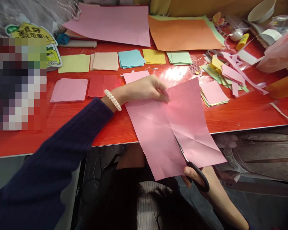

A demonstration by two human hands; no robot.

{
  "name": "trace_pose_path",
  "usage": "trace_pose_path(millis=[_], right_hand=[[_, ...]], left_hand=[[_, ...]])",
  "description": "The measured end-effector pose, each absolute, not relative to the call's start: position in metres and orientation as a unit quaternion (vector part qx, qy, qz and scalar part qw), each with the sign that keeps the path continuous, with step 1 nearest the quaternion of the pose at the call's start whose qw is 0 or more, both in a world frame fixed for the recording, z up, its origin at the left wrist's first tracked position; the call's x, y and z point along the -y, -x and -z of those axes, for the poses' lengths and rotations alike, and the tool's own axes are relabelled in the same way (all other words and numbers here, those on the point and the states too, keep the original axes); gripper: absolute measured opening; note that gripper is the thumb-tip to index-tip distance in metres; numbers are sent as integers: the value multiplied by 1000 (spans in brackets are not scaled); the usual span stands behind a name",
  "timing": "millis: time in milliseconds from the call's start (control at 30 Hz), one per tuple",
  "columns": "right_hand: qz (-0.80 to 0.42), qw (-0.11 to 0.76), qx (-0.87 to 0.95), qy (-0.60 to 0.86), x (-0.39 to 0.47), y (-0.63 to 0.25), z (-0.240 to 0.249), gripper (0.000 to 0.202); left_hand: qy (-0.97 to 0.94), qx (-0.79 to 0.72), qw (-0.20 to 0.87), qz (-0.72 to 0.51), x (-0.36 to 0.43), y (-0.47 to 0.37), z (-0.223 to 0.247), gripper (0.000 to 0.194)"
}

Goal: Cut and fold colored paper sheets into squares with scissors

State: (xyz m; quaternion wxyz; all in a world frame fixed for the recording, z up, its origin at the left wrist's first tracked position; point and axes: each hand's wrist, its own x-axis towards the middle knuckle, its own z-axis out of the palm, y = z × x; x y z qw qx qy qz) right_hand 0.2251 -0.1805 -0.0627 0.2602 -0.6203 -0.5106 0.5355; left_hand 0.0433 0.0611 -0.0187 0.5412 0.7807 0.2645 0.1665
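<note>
A large creased pink sheet (148, 127) hangs over the front edge of the red table. At its upper part my left hand (151, 89), with a cream coiled band on the wrist, pinches the paper between thumb and fingers. My right hand (196, 179) is below the sheet's lower edge, its fingers in the black handles of the scissors (201, 175). The blades lie along the middle of the sheet, which is parted below them; the upper tip is near the centre. Another pink piece (136, 76) lies flat behind my left wrist.
Stacks of small coloured squares (105, 61) line the red table (115, 127). Behind them lie large pink (115, 24) and orange sheets (184, 33). Paper scraps (232, 72), a glue stick (243, 41) and a pink square stack (213, 92) are at right.
</note>
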Motion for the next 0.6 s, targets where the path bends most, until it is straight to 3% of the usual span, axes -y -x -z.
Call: trace_pose_path(millis=[600], right_hand=[[-546, 269, 507, 611, 184, -226, 64, 59]], left_hand=[[-793, -250, 532, -159, -62, -43, 22, 10]])
